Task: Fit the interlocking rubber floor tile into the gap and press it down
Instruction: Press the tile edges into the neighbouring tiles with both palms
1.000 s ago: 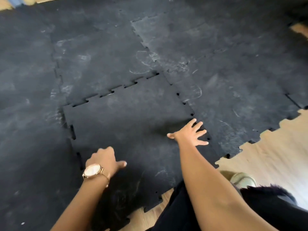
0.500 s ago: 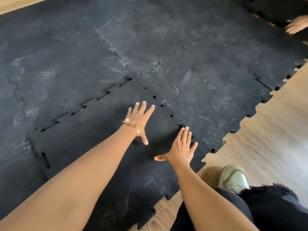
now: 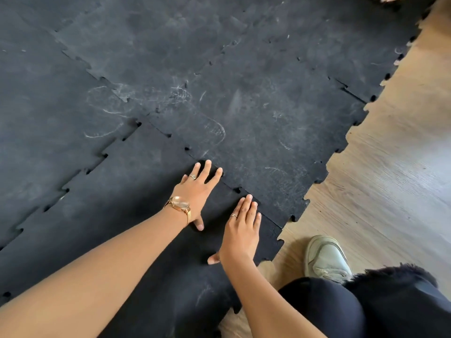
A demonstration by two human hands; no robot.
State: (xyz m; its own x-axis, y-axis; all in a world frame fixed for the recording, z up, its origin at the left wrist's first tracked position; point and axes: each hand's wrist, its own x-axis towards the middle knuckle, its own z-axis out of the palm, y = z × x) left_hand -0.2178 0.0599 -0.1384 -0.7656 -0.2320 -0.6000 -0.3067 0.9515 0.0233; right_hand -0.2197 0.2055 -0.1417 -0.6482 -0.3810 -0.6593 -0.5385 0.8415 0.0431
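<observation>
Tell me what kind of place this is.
Probably an indoor room being fitted as a gym or play area: black interlocking rubber tiles cover much of a wood-look floor, and the left hand and right hand press one tile flat.

The tile lies wide and bare to the left and ahead, open for a hand to pass. Both hands (left, right) lie flat near its right seam, taking up that strip. To the right, bare wood floor is free, save a shoe and a knee close to the tile's near corner.
</observation>
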